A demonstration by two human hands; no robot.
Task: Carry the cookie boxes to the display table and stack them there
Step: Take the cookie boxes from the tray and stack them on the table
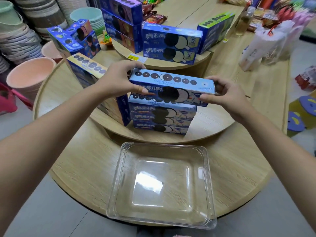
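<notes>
A blue cookie box [171,84] is held between my left hand [119,77] at its left end and my right hand [222,93] at its right end. It hovers just above a stack of matching blue cookie boxes [162,117] on the middle tier of the round wooden display table [71,165]. The held box sits slightly tilted, and I cannot tell whether it touches the stack's top. Another blue box [124,110] stands on end against the stack's left side.
A clear plastic tray [161,183] lies empty on the table's lowest tier, close to me. More blue cookie boxes [171,43] stand on the top tier and at the left [82,69]. Pink and green basins [29,76] are stacked at the left; snack packs at the far right.
</notes>
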